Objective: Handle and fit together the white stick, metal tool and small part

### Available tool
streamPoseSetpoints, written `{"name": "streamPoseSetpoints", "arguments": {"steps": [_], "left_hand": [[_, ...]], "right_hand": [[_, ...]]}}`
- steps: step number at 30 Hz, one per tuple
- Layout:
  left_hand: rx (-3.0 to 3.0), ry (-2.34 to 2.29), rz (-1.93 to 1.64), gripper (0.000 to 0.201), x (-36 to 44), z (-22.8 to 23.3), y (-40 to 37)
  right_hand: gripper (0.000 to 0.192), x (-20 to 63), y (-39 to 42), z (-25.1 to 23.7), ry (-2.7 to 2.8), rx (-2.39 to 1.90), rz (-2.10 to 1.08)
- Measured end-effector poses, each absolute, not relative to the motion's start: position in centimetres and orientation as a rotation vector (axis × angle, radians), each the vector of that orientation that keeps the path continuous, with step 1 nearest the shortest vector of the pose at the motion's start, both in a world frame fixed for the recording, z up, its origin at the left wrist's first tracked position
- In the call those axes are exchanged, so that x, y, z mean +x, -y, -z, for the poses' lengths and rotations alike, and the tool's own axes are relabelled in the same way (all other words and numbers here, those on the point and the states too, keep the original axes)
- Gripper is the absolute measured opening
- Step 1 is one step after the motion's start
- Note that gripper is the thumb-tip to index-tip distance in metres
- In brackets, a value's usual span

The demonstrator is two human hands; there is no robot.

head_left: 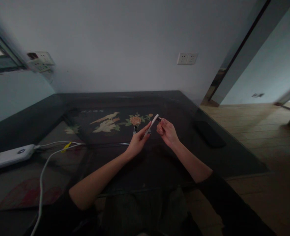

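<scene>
My left hand (137, 143) is closed around a slim white object (154, 120), seen nearly edge-on and tilted up to the right; its exact kind I cannot tell. My right hand (168, 131) pinches a small dark piece (158, 119) by the upper end of the white object. Whether the two touch is too small to make out. Just beyond my left fingers, a small black and silvery item (135, 129) is on the dark table (145, 173), partly hidden by the hand.
On the right of the table lies a flat black object (209, 133). At the left rests a white power strip (10, 157) with a white cable (42, 177) and a yellow tag (66, 147). Behind stands a wall with sockets (187, 58).
</scene>
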State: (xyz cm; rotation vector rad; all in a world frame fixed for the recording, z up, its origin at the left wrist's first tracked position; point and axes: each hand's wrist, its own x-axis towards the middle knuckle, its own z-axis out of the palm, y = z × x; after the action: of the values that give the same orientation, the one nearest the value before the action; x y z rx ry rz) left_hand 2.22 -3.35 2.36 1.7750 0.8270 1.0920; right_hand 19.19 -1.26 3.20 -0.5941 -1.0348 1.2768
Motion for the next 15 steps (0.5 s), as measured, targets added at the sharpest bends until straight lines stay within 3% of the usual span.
{"name": "streamPoseSetpoints", "arguments": {"steps": [15], "left_hand": [[1.825, -0.743, -1.067, 0.058, 2.8, -2.1, 4.4]], "right_hand": [[0.041, 19.1, 1.2, -3.4, 1.019, -0.641, -1.246]]}}
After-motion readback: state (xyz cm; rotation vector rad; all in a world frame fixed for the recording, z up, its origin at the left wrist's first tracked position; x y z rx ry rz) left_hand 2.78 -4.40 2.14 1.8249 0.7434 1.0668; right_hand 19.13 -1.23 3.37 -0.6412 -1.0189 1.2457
